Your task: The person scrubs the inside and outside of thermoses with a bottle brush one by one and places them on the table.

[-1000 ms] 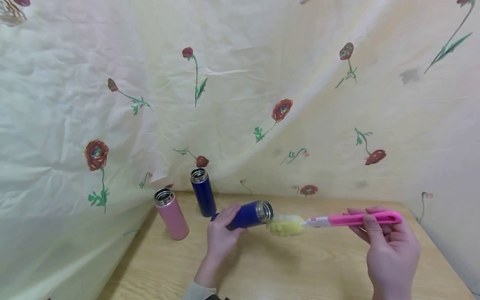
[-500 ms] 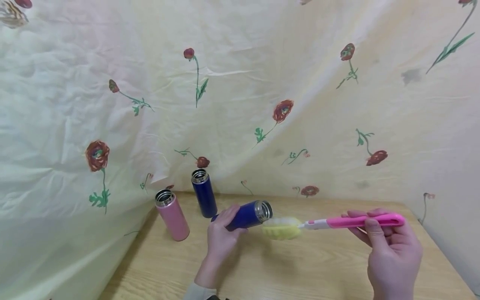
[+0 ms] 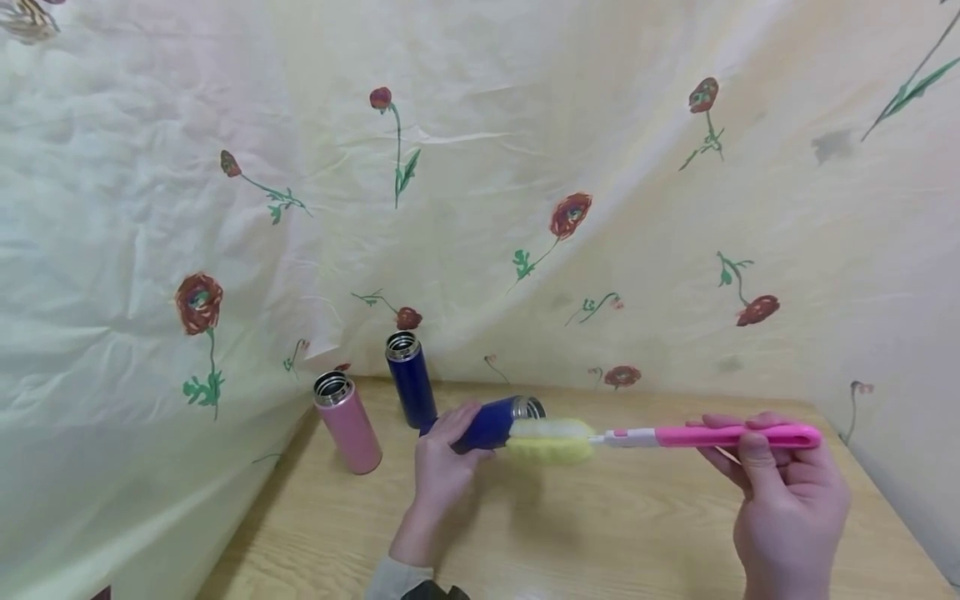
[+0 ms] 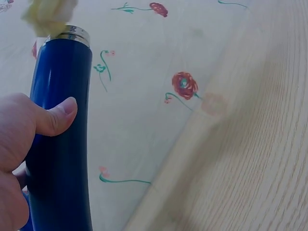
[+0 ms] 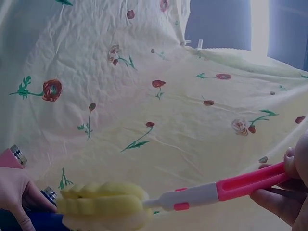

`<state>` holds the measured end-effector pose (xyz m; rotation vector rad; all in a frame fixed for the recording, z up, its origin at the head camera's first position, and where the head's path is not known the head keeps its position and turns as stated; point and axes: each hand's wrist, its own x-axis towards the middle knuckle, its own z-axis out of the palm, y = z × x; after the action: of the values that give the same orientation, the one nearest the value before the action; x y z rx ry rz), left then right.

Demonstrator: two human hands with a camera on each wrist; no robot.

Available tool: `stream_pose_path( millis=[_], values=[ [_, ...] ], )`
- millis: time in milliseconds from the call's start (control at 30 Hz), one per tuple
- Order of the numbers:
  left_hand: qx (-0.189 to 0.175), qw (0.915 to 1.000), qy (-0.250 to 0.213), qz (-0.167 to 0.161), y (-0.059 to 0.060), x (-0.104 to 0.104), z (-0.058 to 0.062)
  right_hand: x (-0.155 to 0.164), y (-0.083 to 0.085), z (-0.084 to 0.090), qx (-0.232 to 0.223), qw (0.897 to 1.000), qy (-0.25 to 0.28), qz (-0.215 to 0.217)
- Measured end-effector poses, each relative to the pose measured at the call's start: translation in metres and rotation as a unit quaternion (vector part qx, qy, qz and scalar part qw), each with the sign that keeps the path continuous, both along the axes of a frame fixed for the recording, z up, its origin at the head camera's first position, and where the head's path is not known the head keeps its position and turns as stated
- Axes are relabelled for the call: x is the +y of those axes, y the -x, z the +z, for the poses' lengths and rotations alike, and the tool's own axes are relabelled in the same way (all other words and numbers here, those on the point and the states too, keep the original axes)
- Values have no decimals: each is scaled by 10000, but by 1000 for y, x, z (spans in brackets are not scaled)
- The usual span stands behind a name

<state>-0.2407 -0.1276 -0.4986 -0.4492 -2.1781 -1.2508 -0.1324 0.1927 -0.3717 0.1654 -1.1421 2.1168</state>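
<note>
Brush head advanced toward 9 o'clock since a second ago: yellow-and-white sponge head [image 3: 552,442] was mostly clear of the blue bottle [image 3: 487,423], now overlaps it just below the neck. Clock reference: head view, 12 at the far edge.

My left hand [image 3: 442,462] grips the blue bottle, which is tilted, mouth toward 2 o'clock. Left wrist view shows my thumb [image 4: 60,118] across the wall; the other fingers are largely hidden, and the base runs out of frame. Contact between bottle and desk [image 3: 622,517]: cannot tell.

My right hand [image 3: 791,500] pinches the bottle brush [image 3: 633,437] by its pink handle [image 3: 708,437], thumb against fingers; brush lies near level, sponge end at 9 o'clock. The wrist is cut off at 6 o'clock.

Sponge masks the lower part of the bottle's rim. Whether it touches the wall or sits just in front is unclear; left wrist view has it blurred across the mouth.

Pink bottle [image 3: 352,433] stands upright at 10 o'clock from my left hand, second blue bottle [image 3: 412,387] at 11, behind it flowered cloth [image 3: 465,167]. Right wrist view crops the pink one at its edge.
</note>
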Motion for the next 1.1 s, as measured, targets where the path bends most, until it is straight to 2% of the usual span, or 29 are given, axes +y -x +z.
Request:
stream_pose_path(
  millis=[133,200,300,367,433,500,600,700,767,900,967,1100],
  values=[
    [68,10000,38,-45,1,2,-1,1,3,-3,759,9955,363,427],
    [5,10000,0,-47,0,3,-1,2,4,-4,941,9931,466,519],
    [-266,9995,-174,-23,-1,6,0,2,6,-1,860,9938,616,331],
    [-586,9971,-477,-36,-2,8,3,4,8,1,665,9938,874,170],
    [-932,9911,-941,-116,-2,10,8,7,11,4,425,9917,1210,101],
    [-1244,9810,-1469,-261,-2,10,13,12,16,5,287,9849,1691,239],
    [-1470,9657,-2077,-522,0,11,17,24,25,1,275,9656,2456,812],
    [-1609,9526,-2435,-856,1,12,16,39,35,-9,306,9376,3068,1604],
    [-1673,9466,-2559,-1022,1,14,17,48,40,-16,227,9138,3430,2163],
    [-1936,9340,-2724,-1263,-1,20,21,62,46,-27,-126,8765,3886,2840],
    [-2077,9270,-2776,-1432,-1,25,23,68,47,-31,-265,8656,4024,2968],
    [-2365,9073,-2973,-1805,-4,37,26,77,47,-37,-452,8506,4238,3078]
  ],
)
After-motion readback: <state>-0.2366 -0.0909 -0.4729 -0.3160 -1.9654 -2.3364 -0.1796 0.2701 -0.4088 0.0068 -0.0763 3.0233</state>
